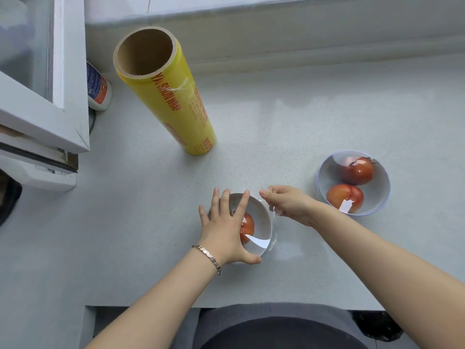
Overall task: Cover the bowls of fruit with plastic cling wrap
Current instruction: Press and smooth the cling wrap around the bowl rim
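A person's left hand (226, 230), fingers spread flat, is pressing cling film (273, 238) over the near bowl (263, 214) and its single red fruit (247, 226), while the right hand (289, 205) is pinching the film's loose edge at the bowl's right rim. The right-hand bowl (377, 177) is apparently already sitting wrapped. Next, that edge likely needs smoothing down under the rim. The roll (173, 102) is standing far left.

The left hand (226, 230) hides the left side of the bowl (261, 215) beneath it and part of the fruit (247, 226). Clear film (273, 238) pinched in the right hand (289, 205): edges mostly untraceable. Far up-left of the hands, bottle (99, 89) half hidden behind white frame (68, 96), label unreadable. Beyond the hands, small print on roll (173, 96) too small to read.
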### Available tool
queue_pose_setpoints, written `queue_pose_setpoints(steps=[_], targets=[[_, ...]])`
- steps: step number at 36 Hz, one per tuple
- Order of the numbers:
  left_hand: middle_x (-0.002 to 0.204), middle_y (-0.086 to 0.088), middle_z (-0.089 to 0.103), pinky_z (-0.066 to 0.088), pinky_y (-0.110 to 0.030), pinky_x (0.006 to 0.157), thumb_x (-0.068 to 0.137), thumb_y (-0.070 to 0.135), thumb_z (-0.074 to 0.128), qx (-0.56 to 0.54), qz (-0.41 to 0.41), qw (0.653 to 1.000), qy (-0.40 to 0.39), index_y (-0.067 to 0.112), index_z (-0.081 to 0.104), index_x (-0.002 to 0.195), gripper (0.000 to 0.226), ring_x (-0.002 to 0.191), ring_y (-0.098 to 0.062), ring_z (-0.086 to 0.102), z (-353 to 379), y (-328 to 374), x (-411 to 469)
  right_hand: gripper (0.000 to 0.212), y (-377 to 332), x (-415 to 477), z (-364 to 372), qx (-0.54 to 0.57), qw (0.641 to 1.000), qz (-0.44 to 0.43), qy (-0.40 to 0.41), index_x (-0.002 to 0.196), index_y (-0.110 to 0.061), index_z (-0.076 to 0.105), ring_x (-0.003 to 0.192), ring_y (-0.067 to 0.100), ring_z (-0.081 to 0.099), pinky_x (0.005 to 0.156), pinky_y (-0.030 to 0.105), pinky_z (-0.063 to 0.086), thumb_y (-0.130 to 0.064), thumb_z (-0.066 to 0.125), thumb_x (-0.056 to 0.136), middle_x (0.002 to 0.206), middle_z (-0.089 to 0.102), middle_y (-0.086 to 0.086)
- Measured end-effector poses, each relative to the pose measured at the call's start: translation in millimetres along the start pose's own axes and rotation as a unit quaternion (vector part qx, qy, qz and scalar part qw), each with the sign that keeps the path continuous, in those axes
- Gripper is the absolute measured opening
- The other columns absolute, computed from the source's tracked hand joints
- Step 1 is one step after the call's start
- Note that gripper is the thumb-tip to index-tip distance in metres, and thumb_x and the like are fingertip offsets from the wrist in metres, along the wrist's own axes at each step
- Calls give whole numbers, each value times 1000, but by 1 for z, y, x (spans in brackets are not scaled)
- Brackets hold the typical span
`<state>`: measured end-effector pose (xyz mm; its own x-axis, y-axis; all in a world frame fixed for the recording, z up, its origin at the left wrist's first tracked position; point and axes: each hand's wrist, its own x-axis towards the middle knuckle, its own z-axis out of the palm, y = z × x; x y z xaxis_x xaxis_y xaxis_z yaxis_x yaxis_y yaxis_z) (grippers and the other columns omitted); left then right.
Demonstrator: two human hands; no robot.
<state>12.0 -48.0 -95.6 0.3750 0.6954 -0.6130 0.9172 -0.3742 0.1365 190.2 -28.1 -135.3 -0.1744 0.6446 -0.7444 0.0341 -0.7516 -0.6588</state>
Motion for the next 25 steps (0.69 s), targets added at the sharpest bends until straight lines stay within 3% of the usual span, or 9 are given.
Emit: queue_pose_setpoints(steps=[5, 10, 15, 20, 25], targets=[[151, -9, -17, 2, -63, 111, 53, 70, 70, 1, -3, 1000, -2, 33, -28, 140, 136, 139, -34, -25, 0, 0, 1, 29, 7, 1, 3, 70, 991, -84, 71, 66, -16, 44, 40, 3, 33, 44, 13, 28, -19, 51, 94, 46, 36, -6], [151, -9, -17, 2, -62, 111, 53, 70, 70, 4, -4, 1000, -4, 33, -28, 140, 136, 139, -33, -25, 0, 0, 2, 28, 2, 5, -2, 135, 975, -120, 131, 66, -16, 45, 39, 3, 34, 49, 17, 30, -17, 51, 93, 43, 39, -8], [151, -8, -18, 0, -62, 111, 54, 70, 70, 3, -2, 1000, -12, 32, -28, 140, 136, 138, -34, -27, -1, 0, 2, 27, 1, 11, 1, 57, 983, -92, 146, 65, -14, 48, 35, 3, 37, 43, 18, 33, -16, 59, 89, 47, 44, -1], [152, -8, -16, 1, -62, 111, 53, 70, 70, -1, -2, 1000, -5, 33, -27, 140, 136, 139, -33, -25, -1, 0, 2, 33, 11, 13, 7, -116, 971, -96, 185, 61, -16, 42, 49, 12, 35, 51, 25, 30, -22, 63, 85, 53, 40, -1], [152, -8, -16, 1, -61, 111, 53, 70, 70, -3, -1, 1000, -1, 32, -24, 142, 135, 139, -32, -25, 0, -1, 2, 29, 17, 10, 26, -177, 957, -111, 201, 67, -11, 43, 58, 15, 35, 54, 27, 30, -24, 59, 87, 59, 41, -1]])
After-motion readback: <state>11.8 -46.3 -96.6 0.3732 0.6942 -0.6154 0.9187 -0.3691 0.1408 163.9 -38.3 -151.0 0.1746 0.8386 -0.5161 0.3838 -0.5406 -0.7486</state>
